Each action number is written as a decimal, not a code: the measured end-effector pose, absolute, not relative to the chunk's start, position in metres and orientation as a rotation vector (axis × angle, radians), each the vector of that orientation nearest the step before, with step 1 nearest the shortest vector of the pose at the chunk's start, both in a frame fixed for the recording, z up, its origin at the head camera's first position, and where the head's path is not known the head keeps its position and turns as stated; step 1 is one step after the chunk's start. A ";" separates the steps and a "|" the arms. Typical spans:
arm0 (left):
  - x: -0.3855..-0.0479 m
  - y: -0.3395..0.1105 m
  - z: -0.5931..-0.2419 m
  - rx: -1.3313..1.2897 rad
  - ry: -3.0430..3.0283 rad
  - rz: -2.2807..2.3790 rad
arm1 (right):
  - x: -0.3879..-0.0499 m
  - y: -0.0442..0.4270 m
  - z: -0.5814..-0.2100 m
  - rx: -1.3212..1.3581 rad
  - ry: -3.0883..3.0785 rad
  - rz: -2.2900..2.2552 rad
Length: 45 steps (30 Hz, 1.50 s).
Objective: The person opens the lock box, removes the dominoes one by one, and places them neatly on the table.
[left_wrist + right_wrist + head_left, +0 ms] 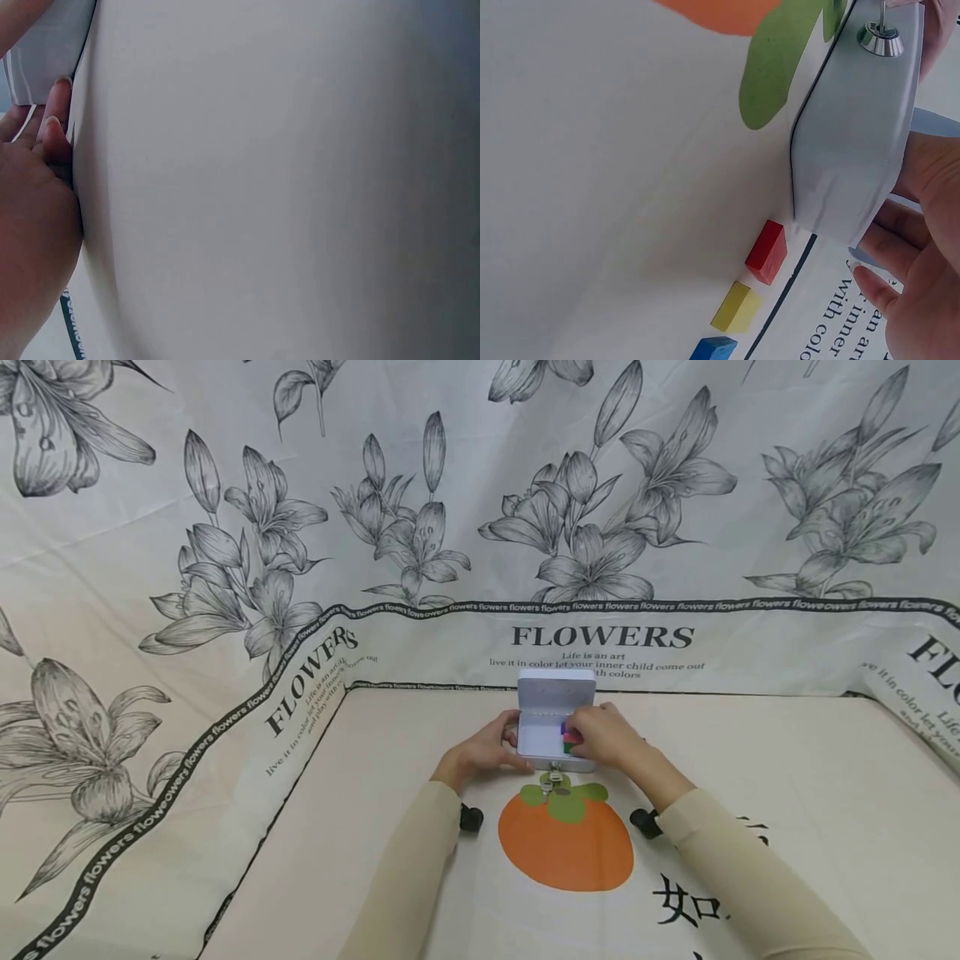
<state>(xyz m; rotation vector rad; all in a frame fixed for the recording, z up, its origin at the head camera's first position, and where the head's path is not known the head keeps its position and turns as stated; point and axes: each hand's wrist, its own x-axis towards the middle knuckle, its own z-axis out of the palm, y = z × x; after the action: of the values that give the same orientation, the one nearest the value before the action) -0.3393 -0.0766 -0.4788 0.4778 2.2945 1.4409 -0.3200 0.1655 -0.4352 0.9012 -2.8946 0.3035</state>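
Note:
A pale grey lockable metal box (536,739) stands with its lid (557,693) raised. My left hand (486,745) holds its left side, with the thumb towards the front. Keys (547,787) hang from the front lock (883,43). My right hand (606,733) reaches over the right wall and appears to pinch a coloured block inside, though the fingers partly hide it. Purple, pink and green block faces (567,747) show by its fingertips. In the right wrist view, its other fingers (892,251) hang outside the box.
To the box's right stand a red block (766,253), a yellow block (736,307) and a blue block (714,349) in a row. The tablecloth carries an orange persimmon print (566,847) before the box. A flower-printed cloth wall (420,643) rises close behind.

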 end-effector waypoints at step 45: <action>-0.341 -0.077 -0.478 0.492 2.300 1.420 | -0.329 0.173 -0.432 1.017 -2.975 0.488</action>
<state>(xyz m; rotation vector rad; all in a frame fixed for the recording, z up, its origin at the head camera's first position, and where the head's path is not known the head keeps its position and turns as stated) -0.3405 -0.0774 -0.4778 0.4918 2.3004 1.4203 -0.3295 0.1727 -0.4319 1.0174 -2.9755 0.4884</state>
